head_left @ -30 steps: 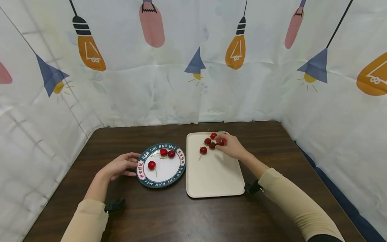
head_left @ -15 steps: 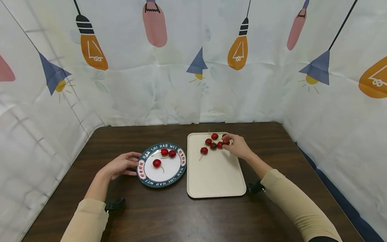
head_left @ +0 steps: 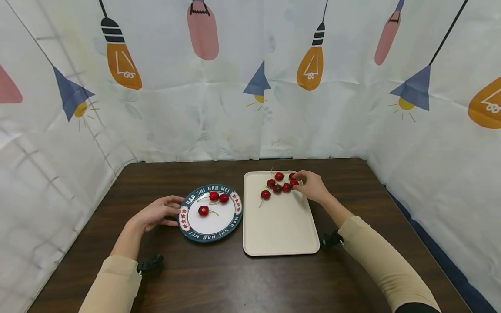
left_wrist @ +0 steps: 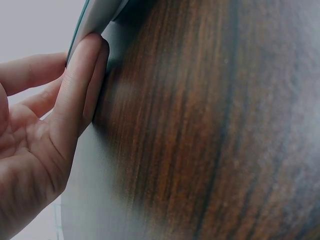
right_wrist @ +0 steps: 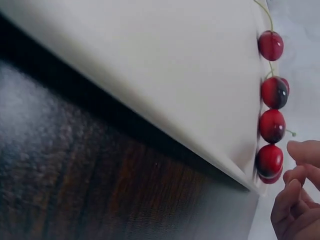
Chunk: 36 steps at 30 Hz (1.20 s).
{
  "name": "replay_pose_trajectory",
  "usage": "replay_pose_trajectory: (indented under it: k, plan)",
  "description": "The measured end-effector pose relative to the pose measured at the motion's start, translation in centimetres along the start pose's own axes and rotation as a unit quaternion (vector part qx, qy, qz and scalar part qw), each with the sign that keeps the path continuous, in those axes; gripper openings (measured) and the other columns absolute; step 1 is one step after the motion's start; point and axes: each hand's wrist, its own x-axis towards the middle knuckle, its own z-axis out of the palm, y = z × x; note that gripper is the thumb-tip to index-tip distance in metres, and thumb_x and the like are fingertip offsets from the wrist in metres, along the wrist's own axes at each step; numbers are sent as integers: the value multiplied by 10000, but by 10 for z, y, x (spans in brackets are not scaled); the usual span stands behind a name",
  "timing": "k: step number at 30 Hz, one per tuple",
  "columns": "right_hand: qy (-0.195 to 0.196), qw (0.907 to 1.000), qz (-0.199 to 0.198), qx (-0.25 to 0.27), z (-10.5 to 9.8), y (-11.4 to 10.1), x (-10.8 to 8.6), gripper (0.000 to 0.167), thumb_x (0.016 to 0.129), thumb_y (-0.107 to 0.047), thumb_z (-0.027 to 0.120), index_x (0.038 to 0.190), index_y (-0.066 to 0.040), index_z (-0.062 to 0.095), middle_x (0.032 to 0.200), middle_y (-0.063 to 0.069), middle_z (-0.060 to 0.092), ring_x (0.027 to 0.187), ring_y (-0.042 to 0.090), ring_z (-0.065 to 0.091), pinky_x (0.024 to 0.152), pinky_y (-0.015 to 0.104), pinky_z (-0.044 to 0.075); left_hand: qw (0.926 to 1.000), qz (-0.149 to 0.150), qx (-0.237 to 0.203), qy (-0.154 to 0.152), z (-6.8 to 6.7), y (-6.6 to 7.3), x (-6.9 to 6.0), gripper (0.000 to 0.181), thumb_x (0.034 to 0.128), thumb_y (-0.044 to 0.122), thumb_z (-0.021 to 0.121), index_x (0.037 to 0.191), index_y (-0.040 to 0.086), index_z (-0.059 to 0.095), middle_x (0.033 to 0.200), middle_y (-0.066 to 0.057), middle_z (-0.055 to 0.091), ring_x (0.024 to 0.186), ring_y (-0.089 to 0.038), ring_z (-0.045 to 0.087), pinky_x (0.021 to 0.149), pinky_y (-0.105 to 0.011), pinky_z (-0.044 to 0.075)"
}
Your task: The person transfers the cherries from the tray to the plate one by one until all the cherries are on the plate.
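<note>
Dark-brown wood tabletop (head_left: pixel 219 278): your R grip (head_left: pixel 312 184), the nearer, is slightly spread, w/ a round red cherry (head_left: pixel 294 183) just L of it on the cream rectangular tray (head_left: pixel 282 226); loose-fingered L grip (head_left: pixel 158 213) touches the round blue-rimmed white plate (head_left: pixel 207 238).

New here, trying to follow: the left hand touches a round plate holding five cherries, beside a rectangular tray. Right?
Not five: the head view shows three cherries on the round plate, which the left hand touches beside the rectangular tray.
</note>
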Motion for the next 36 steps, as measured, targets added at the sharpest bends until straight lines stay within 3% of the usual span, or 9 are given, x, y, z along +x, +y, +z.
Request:
replay_pose_trajectory:
  k: [9, 36]
  plan:
    - [-138, 9997, 200, -76, 1, 4, 5, 337, 940, -89, 738, 1262, -21, 666, 1254, 212, 624, 1191, 395, 555, 965, 544, 497, 10000, -3, 1, -6, 0, 0, 0, 575, 1032, 50, 547, 1534, -65, 291, 1336, -275, 493, 1013, -273, 633, 868, -447, 603]
    - [-219, 9994, 228, -154, 0, 6, 4, 293, 922, -80, 742, 1199, -7, 678, 1162, 175, 671, 1076, 346, 593, 927, 498, 511, 10000, -66, 39, 45, 1, 0, -1, 575, 1040, 57, 546, 1546, -48, 293, 1346, -269, 489, 1027, -274, 629, 876, -445, 600]
